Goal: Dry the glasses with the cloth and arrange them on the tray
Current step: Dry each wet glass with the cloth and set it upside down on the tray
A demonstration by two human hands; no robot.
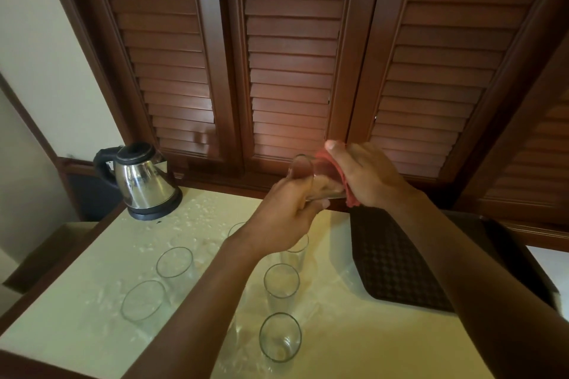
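My left hand (289, 209) grips a clear glass (303, 169) lying on its side in the air above the table's far edge. My right hand (366, 175) holds a red cloth (351, 197) against the glass's right end. Several more clear glasses stand upright on the wet cream tabletop, among them one at the front (279, 337), one behind it (281, 283) and two on the left (174, 262) (143, 300). The dark textured tray (391, 261) lies to the right with nothing visible on it, partly hidden by my right forearm.
A steel electric kettle (141, 181) stands at the table's back left corner. Water drops cover the tabletop (197, 218) around the glasses. Brown louvred shutters (292, 71) rise right behind the table.
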